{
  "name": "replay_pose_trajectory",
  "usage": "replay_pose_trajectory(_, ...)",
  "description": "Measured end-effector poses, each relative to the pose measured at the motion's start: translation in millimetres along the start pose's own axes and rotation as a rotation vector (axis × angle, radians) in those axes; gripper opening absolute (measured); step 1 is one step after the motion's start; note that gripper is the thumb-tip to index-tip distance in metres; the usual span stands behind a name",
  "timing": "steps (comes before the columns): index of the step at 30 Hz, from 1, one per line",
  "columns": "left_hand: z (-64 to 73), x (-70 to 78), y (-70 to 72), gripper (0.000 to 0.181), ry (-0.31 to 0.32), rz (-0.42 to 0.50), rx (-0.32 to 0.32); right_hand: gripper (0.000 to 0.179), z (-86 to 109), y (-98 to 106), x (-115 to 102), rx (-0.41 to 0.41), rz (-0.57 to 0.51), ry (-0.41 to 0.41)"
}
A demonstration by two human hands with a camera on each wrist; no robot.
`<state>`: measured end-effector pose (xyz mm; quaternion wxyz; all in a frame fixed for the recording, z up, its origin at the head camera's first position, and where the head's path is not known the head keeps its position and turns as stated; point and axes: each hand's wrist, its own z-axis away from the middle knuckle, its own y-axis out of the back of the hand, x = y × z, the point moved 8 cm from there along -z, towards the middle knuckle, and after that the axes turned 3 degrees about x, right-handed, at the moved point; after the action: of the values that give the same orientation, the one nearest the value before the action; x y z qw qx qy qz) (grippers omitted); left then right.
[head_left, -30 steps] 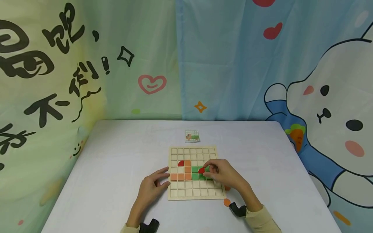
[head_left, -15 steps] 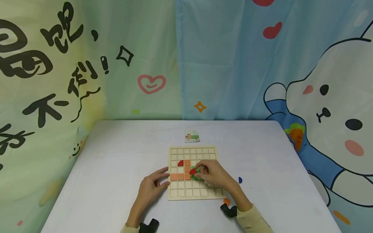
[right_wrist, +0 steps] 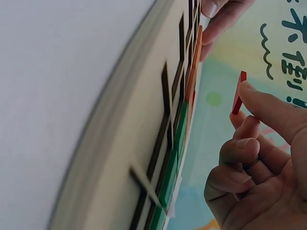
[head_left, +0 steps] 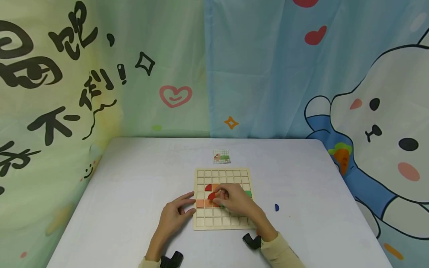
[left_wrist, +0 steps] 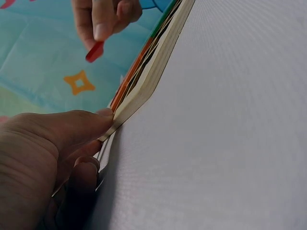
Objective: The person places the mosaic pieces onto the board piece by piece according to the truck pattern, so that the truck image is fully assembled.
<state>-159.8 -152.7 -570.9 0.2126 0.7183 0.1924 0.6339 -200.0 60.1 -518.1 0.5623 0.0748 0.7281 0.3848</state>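
My right hand [head_left: 234, 197] pinches a red quarter-round tile [head_left: 211, 195] between thumb and fingertips. It hovers over the left part of the wooden grid board [head_left: 224, 222]; in the right wrist view the held red tile [right_wrist: 239, 92] stands clear of the board's surface. My left hand [head_left: 174, 217] rests at the board's left edge, its thumb and fingers spread and touching the rim. Orange square tiles [head_left: 200, 203] and another red quarter-round tile [head_left: 208, 187] lie in the cells. A green tile [head_left: 248, 194] shows to the right; other green tiles are mostly hidden by my right hand.
A small printed pattern card [head_left: 222, 156] lies behind the board. On the white table [head_left: 144, 167], a blue half-round piece [head_left: 276, 207] lies to the right. Behind the table hangs a printed curtain [head_left: 251, 74].
My right hand has moved left across the board with the red tile, from over the green tiles to near the orange ones. The blue piece came into sight. My left hand has stayed put.
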Motion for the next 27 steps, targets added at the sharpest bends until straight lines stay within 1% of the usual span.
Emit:
replay_pose_trajectory(5,-0.5,-0.5,-1.0,0.030,0.000,0.009,-0.008,0.019,-4.4,-7.4,-1.0,-0.008,0.002,-0.016)
replay_pose_trajectory(13,-0.2,-0.6,-0.5,0.029,-0.010,0.001,-0.002,0.019,-12.9,-16.5,-3.9,-0.012,0.043,-0.034)
replay_pose_trajectory(20,-0.4,-0.2,0.2,0.029,-0.029,-0.005,-0.001,0.024,-21.1,-28.4,-5.7,-0.048,0.076,-0.054)
replay_pose_trajectory(27,-0.8,-0.8,0.3,0.030,-0.028,-0.009,0.001,0.025,-24.3,-30.2,-9.6,-0.044,0.121,-0.072)
